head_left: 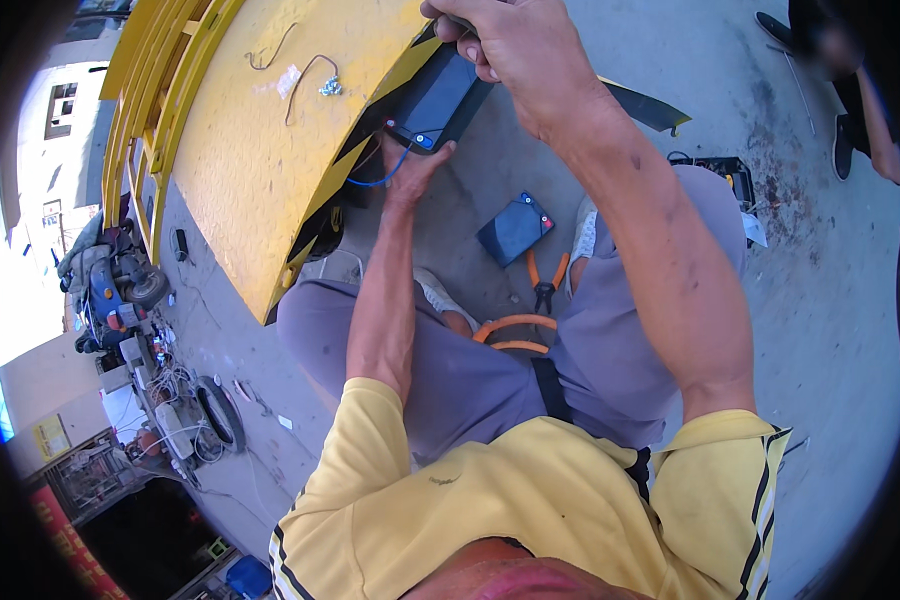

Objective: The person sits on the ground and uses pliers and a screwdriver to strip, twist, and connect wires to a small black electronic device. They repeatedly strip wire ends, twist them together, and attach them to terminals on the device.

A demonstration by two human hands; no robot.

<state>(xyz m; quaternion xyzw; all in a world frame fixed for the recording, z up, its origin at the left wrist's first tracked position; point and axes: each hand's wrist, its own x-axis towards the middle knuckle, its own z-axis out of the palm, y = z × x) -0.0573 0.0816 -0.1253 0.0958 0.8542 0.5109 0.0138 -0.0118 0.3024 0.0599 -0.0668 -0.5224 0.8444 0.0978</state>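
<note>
Left hand (417, 175) clasped the near end of a dark battery (438, 95); right hand (520, 50) curled closed, its hold unclear.

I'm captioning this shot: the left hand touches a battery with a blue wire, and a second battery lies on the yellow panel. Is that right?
Not quite: the head view shows the second battery lying on the ground. The rest stands: the left hand touches a battery with a blue wire.
</note>
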